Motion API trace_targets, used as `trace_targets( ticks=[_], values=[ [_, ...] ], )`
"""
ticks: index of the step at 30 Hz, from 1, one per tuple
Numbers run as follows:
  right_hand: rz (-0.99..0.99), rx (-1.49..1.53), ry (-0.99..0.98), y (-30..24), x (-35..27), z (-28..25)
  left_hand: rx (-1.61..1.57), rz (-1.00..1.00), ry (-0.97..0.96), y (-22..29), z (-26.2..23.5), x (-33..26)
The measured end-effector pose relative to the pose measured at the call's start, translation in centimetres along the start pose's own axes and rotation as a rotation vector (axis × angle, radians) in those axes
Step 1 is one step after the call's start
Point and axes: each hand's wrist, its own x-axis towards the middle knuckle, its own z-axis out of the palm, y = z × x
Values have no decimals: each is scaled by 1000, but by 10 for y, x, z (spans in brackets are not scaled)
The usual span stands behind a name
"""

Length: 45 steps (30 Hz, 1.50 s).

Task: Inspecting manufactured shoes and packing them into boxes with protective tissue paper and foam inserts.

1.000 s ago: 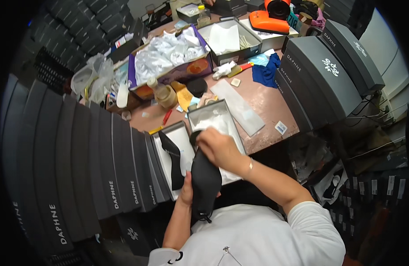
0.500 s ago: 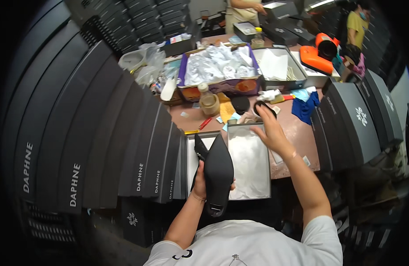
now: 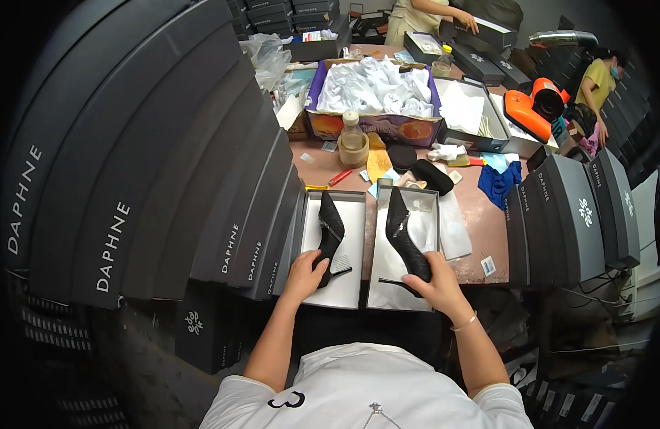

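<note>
A black high-heeled pump (image 3: 331,230) is in my left hand (image 3: 305,277), its pointed toe away from me. The fingers close round its back part, and the thin heel points right. My right hand (image 3: 440,287) grips the matching black pump (image 3: 405,236) by its heel end, with the thumb across the back and the slim heel pointing left. The left shoe is over one white-lined shoebox half (image 3: 352,239), the right one over the other half (image 3: 378,275), which has white tissue paper inside. Whether the shoes touch the boxes, I cannot tell.
Stacked dark shoeboxes (image 3: 165,186) wall off the left; more boxes (image 3: 559,214) stand right. Beyond lie a black oblong pad (image 3: 431,176), a glass bottle (image 3: 352,132), a purple carton (image 3: 373,126) of white paper and an orange blower (image 3: 528,114). Another person's hand (image 3: 466,20) is at the far boxes.
My right hand, open near a dark pad before, has come back and now holds one pump. The two shoes, earlier together at my left hand with a sole showing, are now apart, one per hand.
</note>
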Motion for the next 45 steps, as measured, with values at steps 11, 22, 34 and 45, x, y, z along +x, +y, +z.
trace_targets(
  ticks=[11,22,34,45],
  values=[
    [180,357,-161,28,5,31,-964,-354,300,9,48,0],
    [-35,499,-136,-20,-4,28,-1057,70,93,68,29,-37],
    [-4,640,-89,-47,-5,52,-1043,109,-198,98,-1,-41],
    [-633,247,48,-61,5,59,-1761,-564,-710,82,4,-84]
  ],
)
